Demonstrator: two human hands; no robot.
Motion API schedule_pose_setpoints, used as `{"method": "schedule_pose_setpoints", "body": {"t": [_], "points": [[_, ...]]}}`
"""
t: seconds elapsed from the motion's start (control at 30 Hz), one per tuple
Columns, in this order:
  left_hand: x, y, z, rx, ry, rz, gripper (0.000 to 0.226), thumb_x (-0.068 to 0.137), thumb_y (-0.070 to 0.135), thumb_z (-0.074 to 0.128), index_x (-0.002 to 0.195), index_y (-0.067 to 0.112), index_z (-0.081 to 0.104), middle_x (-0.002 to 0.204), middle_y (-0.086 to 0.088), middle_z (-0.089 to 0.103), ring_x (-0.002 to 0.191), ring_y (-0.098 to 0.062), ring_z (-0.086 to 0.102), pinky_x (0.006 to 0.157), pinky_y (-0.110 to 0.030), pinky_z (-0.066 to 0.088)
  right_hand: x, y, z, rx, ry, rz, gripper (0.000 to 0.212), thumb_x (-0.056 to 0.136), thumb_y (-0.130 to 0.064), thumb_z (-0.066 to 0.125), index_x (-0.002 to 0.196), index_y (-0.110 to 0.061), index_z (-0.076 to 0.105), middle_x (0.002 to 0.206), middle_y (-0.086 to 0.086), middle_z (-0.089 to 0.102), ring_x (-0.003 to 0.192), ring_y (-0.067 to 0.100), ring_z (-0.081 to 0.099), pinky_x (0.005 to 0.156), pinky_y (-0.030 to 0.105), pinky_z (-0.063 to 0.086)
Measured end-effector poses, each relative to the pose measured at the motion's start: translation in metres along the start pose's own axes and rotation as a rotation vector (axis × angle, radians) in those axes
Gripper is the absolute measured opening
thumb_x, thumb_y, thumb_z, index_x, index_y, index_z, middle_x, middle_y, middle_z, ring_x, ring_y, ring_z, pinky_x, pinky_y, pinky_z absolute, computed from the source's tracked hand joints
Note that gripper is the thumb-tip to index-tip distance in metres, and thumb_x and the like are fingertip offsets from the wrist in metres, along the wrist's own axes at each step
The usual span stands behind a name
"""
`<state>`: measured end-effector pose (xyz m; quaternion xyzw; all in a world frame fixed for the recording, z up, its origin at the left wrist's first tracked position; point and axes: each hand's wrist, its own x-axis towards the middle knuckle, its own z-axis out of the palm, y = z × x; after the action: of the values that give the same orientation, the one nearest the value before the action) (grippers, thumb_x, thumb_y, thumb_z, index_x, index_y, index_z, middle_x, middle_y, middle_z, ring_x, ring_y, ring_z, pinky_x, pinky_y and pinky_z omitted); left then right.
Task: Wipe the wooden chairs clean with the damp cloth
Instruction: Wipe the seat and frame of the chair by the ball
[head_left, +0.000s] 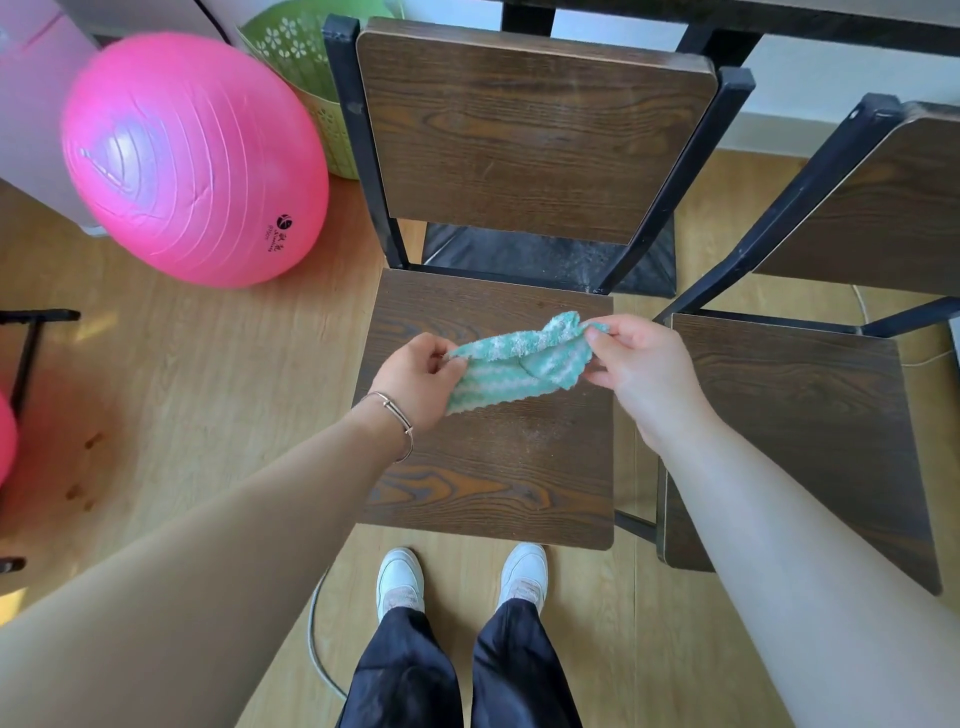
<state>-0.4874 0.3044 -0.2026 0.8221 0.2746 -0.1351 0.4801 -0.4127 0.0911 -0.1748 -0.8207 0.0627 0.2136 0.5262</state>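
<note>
Above centre chair seat (493, 467): damp cloth (519, 364), stretched between left hand (421, 382) at 9 o'clock and right hand (641, 369) at 3, both pinched on it. Step: readying cloth. Next: press it flat to seat.

Both bare arms extend forward and converge. The left hand (421, 379), a thin bracelet (397, 415) at its wrist, pinches one end of the cloth (519, 364); the right hand (639, 369) pinches the other end between thumb and fingers.
</note>
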Motion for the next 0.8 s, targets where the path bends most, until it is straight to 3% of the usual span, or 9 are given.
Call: {"method": "schedule_pose_setpoints", "body": {"t": [0.1,0.23,0.37,0.43,0.57,0.7,0.8], "points": [[0.003,-0.006,-0.008,0.057,-0.038,0.062,0.01,0.091,0.025,0.059,0.094,0.035,0.06,0.076,0.004,0.058,0.061,-0.01,0.049,0.057,-0.023,0.042,0.006,0.0,-0.008,-0.029,0.055,-0.007,0.019,0.099,-0.021,0.055,0.109,-0.019,0.071,0.102,-0.006,0.071,0.097,0.01,0.067,0.085,0.037,0.059],[0.006,-0.009,-0.02,0.161,-0.145,0.09,0.024,0.088,0.03,0.065,0.112,0.032,0.066,0.086,0.009,0.061,0.071,-0.004,0.054,0.063,-0.016,0.04,0.013,-0.003,-0.019,-0.146,0.116,-0.056,0.02,0.098,-0.023,0.055,0.107,-0.025,0.073,0.1,-0.012,0.069,0.096,0.008,0.064,0.087,0.039,0.057],[0.011,-0.004,-0.032,0.338,-0.183,0.119,0.021,0.088,0.029,0.065,0.107,0.029,0.071,0.082,0.014,0.062,0.071,-0.005,0.055,0.063,-0.019,0.039,0.021,-0.01,-0.025,-0.304,0.139,-0.093,0.02,0.097,-0.024,0.056,0.107,-0.025,0.073,0.105,-0.009,0.069,0.099,0.011,0.06,0.094,0.038,0.051],[0.016,0.001,-0.037,0.402,-0.165,0.123,0.015,0.089,0.029,0.063,0.1,0.028,0.073,0.075,0.013,0.061,0.065,-0.006,0.053,0.058,-0.022,0.04,0.025,-0.013,-0.027,-0.322,0.128,-0.088,0.021,0.097,-0.025,0.056,0.11,-0.024,0.073,0.105,-0.007,0.068,0.096,0.012,0.061,0.089,0.035,0.053],[0.03,0.014,-0.049,0.429,-0.039,0.122,0.012,0.088,0.035,0.064,0.09,0.024,0.07,0.077,0.008,0.063,0.071,-0.012,0.056,0.057,-0.023,0.04,0.036,-0.017,-0.03,-0.264,0.111,-0.061,0.02,0.097,-0.02,0.055,0.107,-0.026,0.072,0.092,-0.005,0.07,0.075,0.007,0.065,0.07,0.025,0.055],[0.042,0.027,-0.058,0.38,0.058,0.162,0.003,0.087,0.03,0.065,0.085,0.031,0.063,0.083,0.01,0.061,0.08,-0.011,0.055,0.067,-0.023,0.037,0.046,-0.022,-0.034,-0.116,0.109,-0.043,0.017,0.097,-0.018,0.057,0.107,-0.02,0.071,0.093,-0.004,0.072,0.083,0.005,0.071,0.081,0.03,0.059],[0.045,0.033,-0.065,0.344,0.079,0.216,0.006,0.086,0.027,0.066,0.084,0.033,0.064,0.081,0.014,0.062,0.078,-0.006,0.056,0.063,-0.015,0.036,0.045,-0.023,-0.038,-0.051,0.114,-0.07,0.015,0.095,-0.018,0.061,0.107,-0.019,0.07,0.097,-0.004,0.072,0.089,0.003,0.07,0.085,0.029,0.058]]}}
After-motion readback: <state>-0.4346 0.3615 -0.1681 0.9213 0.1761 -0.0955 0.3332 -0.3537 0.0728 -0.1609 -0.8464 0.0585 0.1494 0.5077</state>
